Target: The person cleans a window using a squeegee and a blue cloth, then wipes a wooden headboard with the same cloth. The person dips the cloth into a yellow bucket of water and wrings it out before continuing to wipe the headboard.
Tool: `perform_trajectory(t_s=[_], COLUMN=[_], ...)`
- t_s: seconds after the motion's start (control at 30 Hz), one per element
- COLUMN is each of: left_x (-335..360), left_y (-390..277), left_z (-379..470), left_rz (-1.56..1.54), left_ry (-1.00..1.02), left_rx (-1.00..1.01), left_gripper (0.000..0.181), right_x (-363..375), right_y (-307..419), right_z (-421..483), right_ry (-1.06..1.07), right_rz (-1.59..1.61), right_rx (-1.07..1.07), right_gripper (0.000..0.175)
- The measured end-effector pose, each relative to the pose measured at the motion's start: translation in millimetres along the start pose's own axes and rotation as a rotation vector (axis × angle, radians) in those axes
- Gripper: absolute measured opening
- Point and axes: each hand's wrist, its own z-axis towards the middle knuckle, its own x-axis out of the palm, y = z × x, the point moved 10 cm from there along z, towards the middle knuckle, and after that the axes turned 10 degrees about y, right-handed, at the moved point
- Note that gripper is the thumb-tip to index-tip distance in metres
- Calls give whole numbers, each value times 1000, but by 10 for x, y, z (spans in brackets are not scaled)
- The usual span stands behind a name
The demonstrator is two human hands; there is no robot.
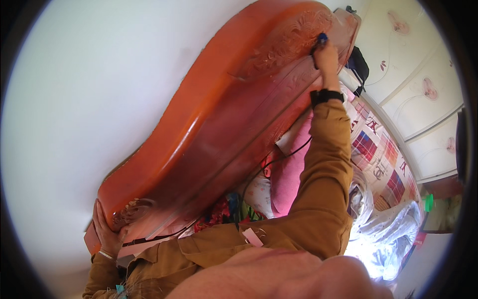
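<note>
A reddish-brown wooden headboard [209, 108] with carved floral relief slants across the view against a white wall. At its upper right, my right hand [325, 58] is closed around a dark blue item [322, 39], perhaps a cloth or brush, held at the carving; most of it is hidden in the fist. My left hand [108, 228] grips the headboard's lower left end, with fingers on its outer edge and the thumb near the small carved scroll [132, 213]. A black band [326, 96] circles the right wrist.
Below the headboard lie pink bedding [291, 172] and a black cable [261, 168]. Patterned bedding [377, 149] and a crumpled pale cloth [388, 228] are at the right. A black bag or cloth [358, 67] hangs by the headboard's right end, near white flower-decorated cabinet doors [407, 86].
</note>
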Motion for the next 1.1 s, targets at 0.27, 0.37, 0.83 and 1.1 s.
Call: perform_trajectory(t_s=[0.27, 0.37, 0.83, 1.1], left_x=[-12, -12, 8, 15], left_y=[-16, -24, 4, 17], left_z=[13, 16, 16, 0], left_rz=[-17, -16, 1, 23], left_ry=[6, 8, 21, 20], left_rx=[-14, 2, -16, -8], left_gripper=[101, 101, 102, 100], right_x=[-287, -565, -872, -1031], right_y=[818, 677, 1341, 1042], right_z=[-1187, -821, -50, 111], right_ry=[119, 92, 24, -60], right_rz=[382, 517, 171, 110], right_rx=[-310, -114, -643, -373], right_gripper=[27, 30, 32, 41])
